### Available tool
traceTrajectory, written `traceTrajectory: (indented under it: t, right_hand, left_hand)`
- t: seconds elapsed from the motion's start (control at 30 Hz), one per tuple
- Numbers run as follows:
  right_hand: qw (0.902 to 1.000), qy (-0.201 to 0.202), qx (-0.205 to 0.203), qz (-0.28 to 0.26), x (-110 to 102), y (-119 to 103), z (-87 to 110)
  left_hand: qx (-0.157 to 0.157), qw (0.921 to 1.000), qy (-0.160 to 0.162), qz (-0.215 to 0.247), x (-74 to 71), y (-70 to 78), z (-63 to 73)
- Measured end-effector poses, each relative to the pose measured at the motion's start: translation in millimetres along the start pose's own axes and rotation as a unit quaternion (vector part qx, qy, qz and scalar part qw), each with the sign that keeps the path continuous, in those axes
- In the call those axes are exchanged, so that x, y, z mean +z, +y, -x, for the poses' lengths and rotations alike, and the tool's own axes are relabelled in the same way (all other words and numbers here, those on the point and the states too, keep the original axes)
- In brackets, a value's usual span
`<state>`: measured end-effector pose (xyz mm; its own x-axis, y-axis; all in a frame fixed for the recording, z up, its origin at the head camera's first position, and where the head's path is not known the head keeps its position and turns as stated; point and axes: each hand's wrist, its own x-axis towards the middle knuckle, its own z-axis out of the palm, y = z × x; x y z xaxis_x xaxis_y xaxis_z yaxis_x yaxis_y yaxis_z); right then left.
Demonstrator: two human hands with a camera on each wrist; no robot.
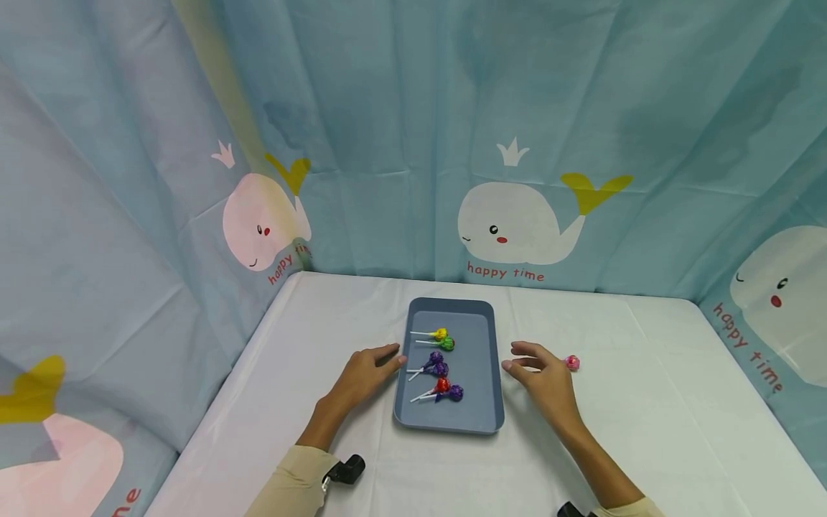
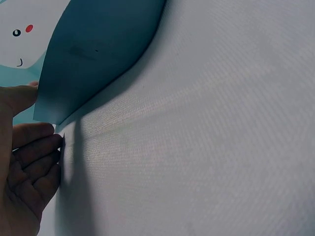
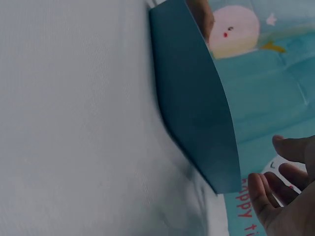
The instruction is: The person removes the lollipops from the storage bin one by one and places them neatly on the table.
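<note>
A blue-grey rectangular tray [image 1: 481, 409] lies on the table between the two hands. In it are several wrapped lollipops with white sticks pointing left: a yellow lollipop [image 1: 441, 334], a green lollipop [image 1: 447, 344], purple ones and a red lollipop [image 1: 442, 385]. My left hand [image 1: 363, 375] is at the tray's left side, thumb over the rim, fingers loosely bent outside the wall. On the other side my right hand [image 1: 545, 380] hovers just off the right wall with relaxed, parted fingers, holding nothing. A pink lollipop [image 1: 572, 362] lies beyond the right hand, its stick hidden.
A white cloth [image 1: 646, 373] covers the table. Blue curtains with printed whales [image 1: 517, 222] enclose its back and sides. Black wrist-camera mounts [image 1: 347, 469] sit at the sleeves.
</note>
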<state>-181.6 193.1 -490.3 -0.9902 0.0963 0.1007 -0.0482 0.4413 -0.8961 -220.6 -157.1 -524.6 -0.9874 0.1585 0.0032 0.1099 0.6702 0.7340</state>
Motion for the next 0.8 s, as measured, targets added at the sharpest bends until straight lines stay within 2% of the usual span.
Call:
traceTrajectory:
  t: [0.8]
  right_hand:
    - [0.9968, -0.071, -0.032, -0.019, 46, -19, 18.1]
  left_hand:
    - [-0.005, 1.0000, -0.002, 0.000, 0.3, 0.0, 0.4]
